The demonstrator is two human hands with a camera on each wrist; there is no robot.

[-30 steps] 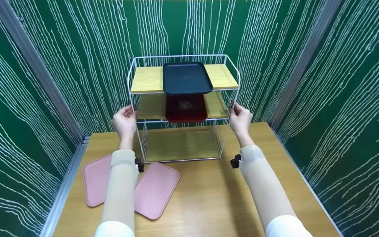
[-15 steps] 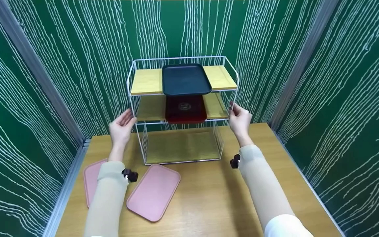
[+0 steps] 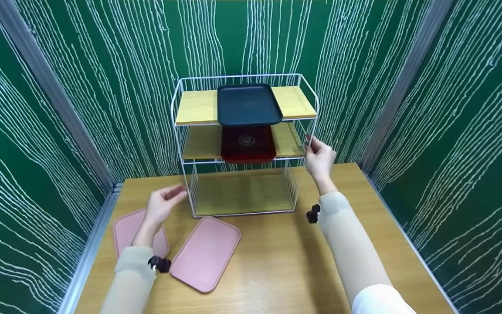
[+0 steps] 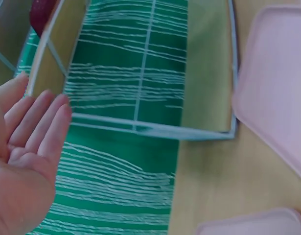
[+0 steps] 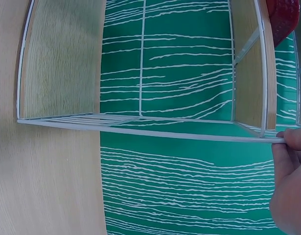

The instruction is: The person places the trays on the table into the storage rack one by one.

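Right hand on wire-framed rack

One rack (three shelves), two pink trays, one dark tray, one red tray.

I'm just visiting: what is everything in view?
Rack: 1, white and yellowish, centre
Table: 1, light brown, under rack
Upper tray: 1, dark blue, rack's top
Middle tray: 1, dark red, rack's middle
Loose trays: 2, pink, on table
Walls: 3, white-lined green, around
Metal posts: 2, grey, wall corners
Metal strips: 2, grey, table edges
Wrist devices: 2, black, wrists
Sleeves: 2, beige, right partly white, forearms
Left hand: 1, bare, near rack's left
Right hand: 1, bare, gripping rack's right upright
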